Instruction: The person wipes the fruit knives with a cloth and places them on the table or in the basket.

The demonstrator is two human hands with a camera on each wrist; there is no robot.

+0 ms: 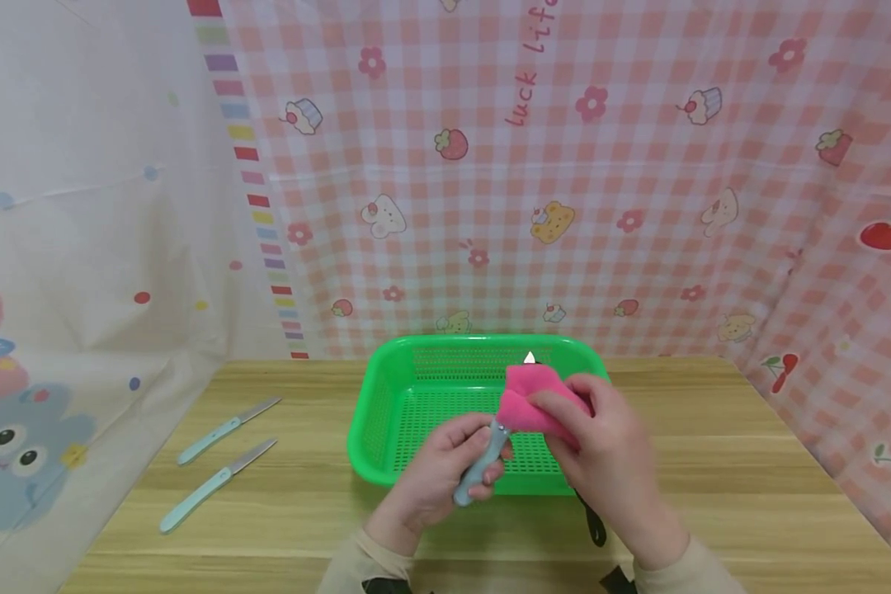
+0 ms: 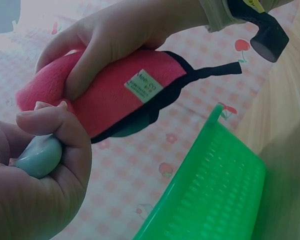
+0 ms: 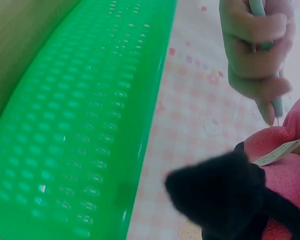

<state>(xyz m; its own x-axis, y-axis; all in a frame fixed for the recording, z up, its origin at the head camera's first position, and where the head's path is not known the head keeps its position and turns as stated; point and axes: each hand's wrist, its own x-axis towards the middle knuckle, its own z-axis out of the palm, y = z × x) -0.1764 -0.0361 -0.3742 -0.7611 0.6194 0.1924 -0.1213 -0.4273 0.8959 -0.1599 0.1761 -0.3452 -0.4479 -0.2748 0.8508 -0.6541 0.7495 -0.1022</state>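
One knife (image 1: pixel 481 470): handle grasped by the left hand's (image 1: pixel 440 466) fingers, blade covered, tip exposed. One pink cloth (image 1: pixel 538 398): pinched round the blade by the right hand's (image 1: pixel 610 450) fingers. One green basket (image 1: pixel 374 412): placed below, near the tabletop's (image 1: pixel 713 462) far edge. Two further knives (image 1: pixel 219 435) (image 1: pixel 206 492): laid near the left edge, well apart from the basket.

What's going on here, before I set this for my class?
A person's left hand grips a knife by its light-blue handle, while the right hand holds a pink, black-trimmed cloth over most of the blade. What looks like the tip pokes out above. Two similar knives lie on the wooden table at the left. A green plastic basket stands behind the hands in the head view.
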